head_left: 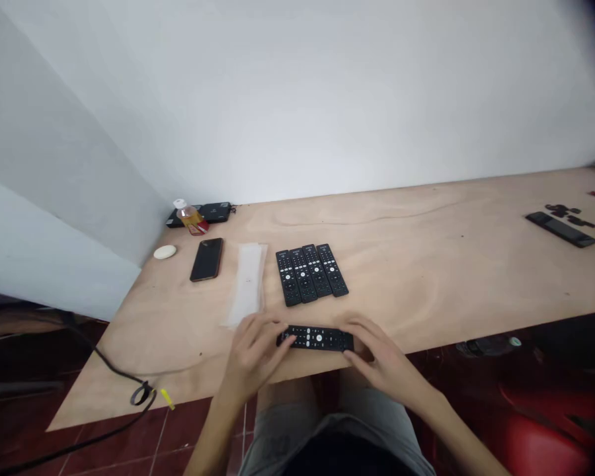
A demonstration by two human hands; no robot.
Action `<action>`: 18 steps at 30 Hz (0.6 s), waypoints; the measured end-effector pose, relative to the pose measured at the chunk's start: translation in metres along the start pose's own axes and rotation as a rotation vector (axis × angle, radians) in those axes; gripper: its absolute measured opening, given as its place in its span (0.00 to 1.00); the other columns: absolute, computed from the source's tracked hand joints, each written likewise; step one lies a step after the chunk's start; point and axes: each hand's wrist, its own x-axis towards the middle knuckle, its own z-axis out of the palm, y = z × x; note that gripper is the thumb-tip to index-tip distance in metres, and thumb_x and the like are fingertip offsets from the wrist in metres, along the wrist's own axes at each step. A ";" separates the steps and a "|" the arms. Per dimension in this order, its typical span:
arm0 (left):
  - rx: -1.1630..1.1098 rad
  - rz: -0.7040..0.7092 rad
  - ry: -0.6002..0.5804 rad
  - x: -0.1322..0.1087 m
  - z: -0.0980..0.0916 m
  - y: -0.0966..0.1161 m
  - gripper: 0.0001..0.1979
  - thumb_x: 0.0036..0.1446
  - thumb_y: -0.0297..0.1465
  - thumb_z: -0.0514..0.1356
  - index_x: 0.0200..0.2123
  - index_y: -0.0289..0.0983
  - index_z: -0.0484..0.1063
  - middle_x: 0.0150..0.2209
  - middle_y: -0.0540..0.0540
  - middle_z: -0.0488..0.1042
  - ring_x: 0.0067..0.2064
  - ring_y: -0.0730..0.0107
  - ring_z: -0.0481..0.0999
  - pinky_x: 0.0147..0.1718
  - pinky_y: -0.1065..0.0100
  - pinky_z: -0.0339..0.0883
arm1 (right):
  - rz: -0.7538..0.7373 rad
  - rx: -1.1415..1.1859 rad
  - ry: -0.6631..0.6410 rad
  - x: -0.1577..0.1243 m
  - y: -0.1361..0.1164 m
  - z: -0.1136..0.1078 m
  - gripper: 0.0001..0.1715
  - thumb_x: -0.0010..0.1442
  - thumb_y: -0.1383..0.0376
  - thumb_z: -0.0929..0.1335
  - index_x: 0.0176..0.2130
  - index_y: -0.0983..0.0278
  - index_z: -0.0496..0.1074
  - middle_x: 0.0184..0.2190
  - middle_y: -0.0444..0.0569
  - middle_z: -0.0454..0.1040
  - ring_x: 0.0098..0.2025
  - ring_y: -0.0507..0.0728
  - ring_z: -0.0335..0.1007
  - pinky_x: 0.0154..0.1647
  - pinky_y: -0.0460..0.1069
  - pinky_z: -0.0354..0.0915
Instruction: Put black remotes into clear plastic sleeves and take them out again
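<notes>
Black remote control (317,338) held crosswise at lower centre, just over the plywood table's (426,284) near edge, fingers of left hand (254,354) and right hand (379,350) grasping its ends. Four matching remotes (311,274) sit just above, plastic sleeve (246,284) to their left. Risk: a slipped grip could drop it off the edge.

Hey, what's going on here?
A person is holding a black remote with both hands, the left hand at one end and the right hand at the other, near the front edge of a wooden table. Four more remotes lie side by side on the table, next to a see-through plastic sheet and a phone.
</notes>
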 end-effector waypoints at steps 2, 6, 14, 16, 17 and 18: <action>-0.045 0.031 -0.120 -0.005 0.011 0.011 0.16 0.61 0.32 0.73 0.52 0.49 0.83 0.52 0.41 0.83 0.55 0.46 0.81 0.56 0.44 0.75 | 0.001 0.015 -0.006 0.008 0.010 -0.015 0.29 0.74 0.64 0.68 0.70 0.51 0.68 0.69 0.54 0.71 0.71 0.68 0.67 0.73 0.67 0.65; -0.091 0.012 -0.182 -0.012 0.018 0.012 0.16 0.64 0.33 0.72 0.54 0.49 0.83 0.57 0.39 0.81 0.59 0.47 0.80 0.56 0.44 0.78 | -0.024 0.061 -0.004 0.019 0.020 -0.026 0.29 0.74 0.64 0.68 0.71 0.51 0.68 0.69 0.53 0.71 0.71 0.68 0.66 0.74 0.68 0.63; -0.140 -0.021 -0.123 -0.020 0.012 0.001 0.16 0.65 0.32 0.71 0.55 0.52 0.85 0.51 0.42 0.82 0.50 0.56 0.84 0.48 0.54 0.84 | -0.024 0.080 0.015 0.015 0.028 -0.020 0.28 0.73 0.64 0.70 0.69 0.50 0.71 0.67 0.52 0.74 0.70 0.68 0.68 0.74 0.68 0.63; -0.140 -0.037 -0.116 -0.020 0.012 0.001 0.15 0.64 0.32 0.72 0.54 0.51 0.85 0.50 0.42 0.83 0.49 0.55 0.85 0.47 0.54 0.84 | -0.027 0.082 0.020 0.015 0.028 -0.020 0.28 0.73 0.64 0.70 0.69 0.50 0.71 0.66 0.52 0.74 0.69 0.68 0.68 0.73 0.68 0.64; -0.138 -0.048 -0.110 -0.021 0.012 0.001 0.15 0.64 0.33 0.72 0.53 0.50 0.85 0.49 0.42 0.83 0.49 0.54 0.85 0.47 0.53 0.85 | -0.028 0.082 0.023 0.015 0.028 -0.020 0.28 0.73 0.63 0.70 0.69 0.50 0.71 0.66 0.53 0.75 0.69 0.68 0.68 0.73 0.69 0.65; -0.136 -0.061 -0.106 -0.021 0.012 0.001 0.14 0.64 0.33 0.72 0.52 0.50 0.86 0.49 0.42 0.83 0.48 0.54 0.85 0.47 0.53 0.85 | -0.028 0.081 0.029 0.015 0.028 -0.020 0.28 0.73 0.63 0.71 0.69 0.50 0.71 0.66 0.53 0.75 0.69 0.69 0.68 0.72 0.69 0.65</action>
